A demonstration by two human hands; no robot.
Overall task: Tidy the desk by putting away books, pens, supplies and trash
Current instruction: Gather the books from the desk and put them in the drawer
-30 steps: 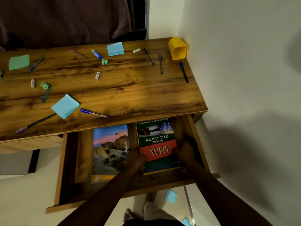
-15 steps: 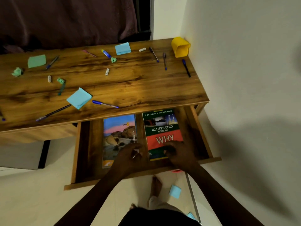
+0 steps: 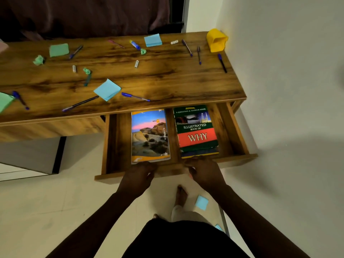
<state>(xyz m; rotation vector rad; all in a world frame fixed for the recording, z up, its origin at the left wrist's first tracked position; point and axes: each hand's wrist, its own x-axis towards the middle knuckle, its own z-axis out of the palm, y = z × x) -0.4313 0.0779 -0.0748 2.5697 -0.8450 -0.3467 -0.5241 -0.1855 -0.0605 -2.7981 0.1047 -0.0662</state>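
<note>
Presently the wooden desk (image 3: 167,77) lies beyond both hands, its drawer (image 3: 238,131) pulled out toward the person. Inside, a landscape-cover book (image 3: 149,136) lies flat just ahead of the left hand (image 3: 138,176). The Illustrated Book of Why (image 3: 197,133) lies just ahead of the right hand (image 3: 205,174), apart from the first. Each hand clasps the drawer's front board, fingers curled against it.

Assessment: books stowed; closing the drawer appears to be next.

Hazards: a hard shove could pinch fingertips under the desk edge. The jolt could also roll the blue pen (image 3: 135,96), near that edge beyond the left hand, into the drawer. The blue sticky pad (image 3: 201,202) on the floor behind the right hand may be overlooked.
</note>
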